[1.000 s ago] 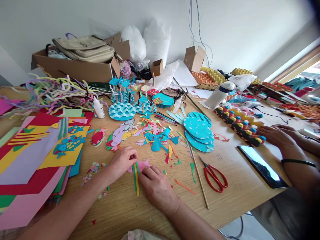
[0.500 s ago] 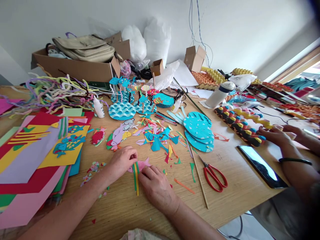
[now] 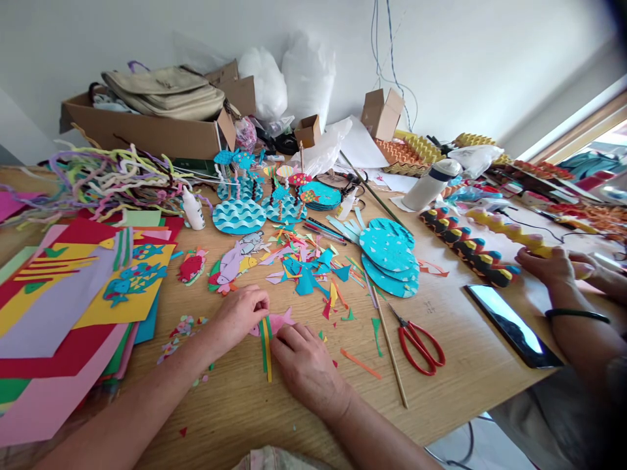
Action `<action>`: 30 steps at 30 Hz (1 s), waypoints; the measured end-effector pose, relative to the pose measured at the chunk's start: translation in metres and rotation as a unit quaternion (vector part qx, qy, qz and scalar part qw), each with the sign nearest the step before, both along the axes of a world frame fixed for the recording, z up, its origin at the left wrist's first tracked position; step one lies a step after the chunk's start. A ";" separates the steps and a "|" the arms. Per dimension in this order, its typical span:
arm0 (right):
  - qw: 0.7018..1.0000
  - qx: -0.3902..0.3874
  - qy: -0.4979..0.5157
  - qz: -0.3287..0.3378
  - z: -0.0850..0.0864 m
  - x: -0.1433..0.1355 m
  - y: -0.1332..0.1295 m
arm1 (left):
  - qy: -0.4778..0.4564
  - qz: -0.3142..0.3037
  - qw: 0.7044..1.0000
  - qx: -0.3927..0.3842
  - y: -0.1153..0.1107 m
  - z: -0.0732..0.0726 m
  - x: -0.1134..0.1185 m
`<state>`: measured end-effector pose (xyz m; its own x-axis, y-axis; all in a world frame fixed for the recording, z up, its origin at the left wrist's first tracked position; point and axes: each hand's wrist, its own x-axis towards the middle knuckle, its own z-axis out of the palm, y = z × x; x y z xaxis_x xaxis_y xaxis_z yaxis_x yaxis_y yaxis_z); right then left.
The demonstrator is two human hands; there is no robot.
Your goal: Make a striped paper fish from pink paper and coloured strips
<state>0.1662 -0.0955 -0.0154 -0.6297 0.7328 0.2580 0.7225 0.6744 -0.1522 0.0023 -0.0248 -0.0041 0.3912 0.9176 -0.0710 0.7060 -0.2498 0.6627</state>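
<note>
A pink paper fish (image 3: 280, 321) lies on the table between my hands, with green and yellow paper strips (image 3: 266, 349) laid across it and trailing toward me. My left hand (image 3: 243, 312) is closed in a pinch at the top end of the strips. My right hand (image 3: 306, 365) is curled shut against the fish's lower edge, just right of the strips; its fingertips are hidden. Beyond them sit several cut paper fish (image 3: 230, 266) and a heap of paper scraps (image 3: 304, 271). Small paper dots (image 3: 183, 333) lie beside my left forearm.
Red-handled scissors (image 3: 421, 349), a thin stick (image 3: 392, 356) and a phone (image 3: 512, 325) lie to the right. Blue paper discs (image 3: 389, 258) are stacked behind. Coloured sheets (image 3: 59, 339) cover the left side, near a glue bottle (image 3: 192, 210). A co-worker's hands (image 3: 553, 264) hold a yellow piece.
My hands, the fish and the strips keep nearly the same places. At the right, the co-worker's hands have shifted slightly with the yellow piece.
</note>
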 end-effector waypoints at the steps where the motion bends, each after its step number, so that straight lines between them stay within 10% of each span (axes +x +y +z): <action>1: 1.000 0.000 -0.001 0.000 0.000 0.000 0.000 | 0.000 -0.001 1.000 0.001 0.000 -0.001 0.000; 30: 1.000 -0.005 -0.005 -0.001 -0.001 0.000 0.000 | 0.021 -0.021 0.999 0.016 0.002 -0.003 0.000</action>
<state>0.1665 -0.0956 -0.0165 -0.6316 0.7360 0.2439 0.7248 0.6721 -0.1512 0.0022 -0.0228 -0.0068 0.4263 0.9027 -0.0586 0.7221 -0.3006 0.6230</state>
